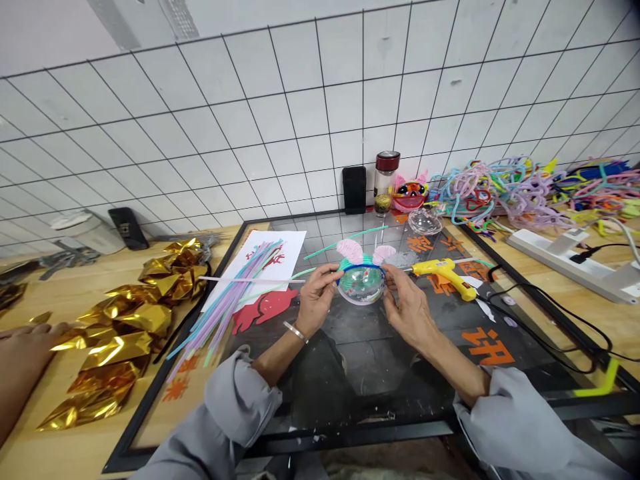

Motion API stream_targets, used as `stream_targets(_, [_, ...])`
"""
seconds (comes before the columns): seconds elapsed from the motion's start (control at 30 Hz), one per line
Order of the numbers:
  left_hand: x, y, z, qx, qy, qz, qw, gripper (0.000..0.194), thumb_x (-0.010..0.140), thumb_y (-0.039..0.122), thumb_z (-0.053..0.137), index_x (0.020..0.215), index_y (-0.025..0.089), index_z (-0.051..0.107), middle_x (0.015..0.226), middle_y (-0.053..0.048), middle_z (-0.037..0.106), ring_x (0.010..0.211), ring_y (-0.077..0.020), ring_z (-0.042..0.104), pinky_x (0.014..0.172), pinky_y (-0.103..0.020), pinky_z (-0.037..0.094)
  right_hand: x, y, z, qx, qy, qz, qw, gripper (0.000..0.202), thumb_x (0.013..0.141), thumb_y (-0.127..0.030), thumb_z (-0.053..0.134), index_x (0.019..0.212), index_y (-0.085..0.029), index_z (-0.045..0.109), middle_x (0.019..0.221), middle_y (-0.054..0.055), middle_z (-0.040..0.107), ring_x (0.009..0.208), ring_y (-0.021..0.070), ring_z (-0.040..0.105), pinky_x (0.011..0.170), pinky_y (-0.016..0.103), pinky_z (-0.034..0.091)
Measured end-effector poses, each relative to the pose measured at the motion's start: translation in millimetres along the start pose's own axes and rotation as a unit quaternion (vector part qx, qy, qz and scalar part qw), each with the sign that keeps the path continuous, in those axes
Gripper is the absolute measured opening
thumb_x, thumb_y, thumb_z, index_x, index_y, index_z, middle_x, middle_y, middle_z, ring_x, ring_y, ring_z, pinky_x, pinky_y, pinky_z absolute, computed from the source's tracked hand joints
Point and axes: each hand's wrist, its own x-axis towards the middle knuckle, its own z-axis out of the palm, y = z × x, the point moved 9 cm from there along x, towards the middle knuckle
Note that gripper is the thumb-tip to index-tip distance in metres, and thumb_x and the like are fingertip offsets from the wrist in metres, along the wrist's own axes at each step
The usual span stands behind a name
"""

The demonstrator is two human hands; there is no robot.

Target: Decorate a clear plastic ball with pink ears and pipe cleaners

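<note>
A clear plastic dome (361, 287) with a blue rim, green pipe-cleaner coils behind it and two pink ear shapes (350, 251) on top is held above the dark glass board (320, 373). My left hand (319, 299) grips its left edge, with the fingers bent and a silver bangle at the wrist. On the opposite edge, my right hand (407, 303) holds it between thumb and fingers. A yellow glue gun (445, 275) lies right of my right hand. Purple and blue pipe cleaners (230, 293) and a red cutout (265, 310) lie left of my left hand.
Gold foil pieces (120, 333) and another person's hand (25, 347) are at the left. Along the wall stand a phone (354, 190), a jar (385, 185) and a pink animal face (411, 193). Tangled pipe cleaners (500, 190), a power strip (575, 267) and black cables occupy the right.
</note>
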Motion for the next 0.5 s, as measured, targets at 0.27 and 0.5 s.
stream_targets(0.27, [0.8,-1.0,1.7,-0.005,0.003,0.001,1.0,0.021,0.093,0.032,0.063,0.105,0.025,0.078,0.116,-0.01,0.07,0.109,-0.0202,0.066,0.094,-0.037,0.054,0.5,-5.1,-3.2,-0.002,0.006,-0.014,1.0,0.054,0.084,-0.01,0.044,0.137,-0.022,0.046,0.116,0.01,0.067,0.101,0.0243,0.068,0.089,0.042,0.056])
stream_targets(0.5, [0.6,0.6,2.2,0.003,-0.002,0.004,1.0,0.022,0.093,0.034,0.062,0.106,0.025,0.077,0.117,-0.01,0.07,0.111,-0.0215,0.065,0.095,-0.039,0.054,0.6,-6.4,-0.3,-0.046,-0.015,-0.015,0.999,0.052,0.087,-0.009,0.042,0.136,-0.022,0.05,0.106,0.01,0.066,0.087,0.0229,0.065,0.079,0.038,0.056])
